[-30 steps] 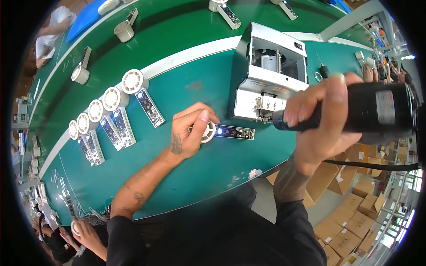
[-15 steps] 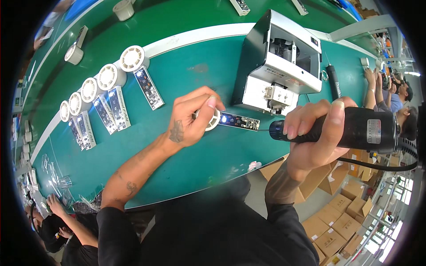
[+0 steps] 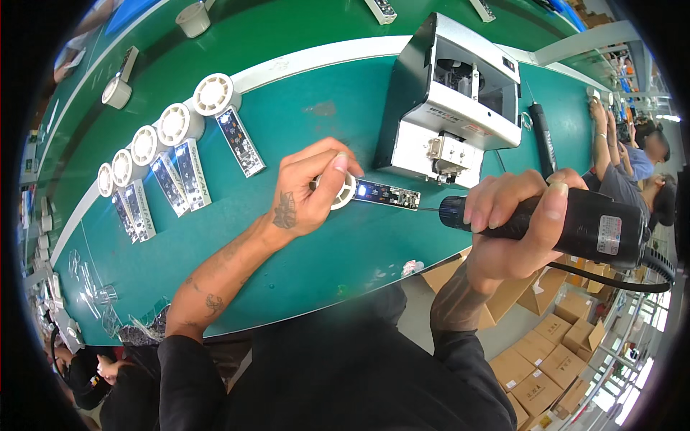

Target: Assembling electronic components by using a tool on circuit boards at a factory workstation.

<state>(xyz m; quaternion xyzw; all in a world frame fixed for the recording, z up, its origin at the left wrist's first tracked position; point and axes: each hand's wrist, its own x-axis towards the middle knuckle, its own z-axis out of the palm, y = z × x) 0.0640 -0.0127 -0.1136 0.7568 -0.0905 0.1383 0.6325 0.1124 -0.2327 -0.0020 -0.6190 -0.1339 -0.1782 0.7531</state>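
My left hand (image 3: 309, 188) is closed round the white round head of a small handheld fan (image 3: 388, 195). Its handle points right and shows a dark circuit board with a lit spot near the head. My right hand (image 3: 514, 223) grips a black electric screwdriver (image 3: 586, 224) lying almost level, its cable trailing right. The thin bit reaches the far right end of the board; whether it sits in a screw is too small to tell. Nearby on the left stands a row of similar white fans (image 3: 213, 95) with exposed boards.
A silver and black benchtop machine (image 3: 449, 108) stands beyond my hands. A black pen-shaped tool (image 3: 544, 140) lies right of it. More fans (image 3: 192, 19) sit on the green strip behind the white rail (image 3: 323, 54). Clear plastic pieces (image 3: 100, 294) lie at left; cardboard boxes (image 3: 539, 359) are below right.
My right hand and the screwdriver's rear have shifted slightly right and down. Fans on the far strip have moved a little left. A co-worker's hand at the lower left has drawn back.
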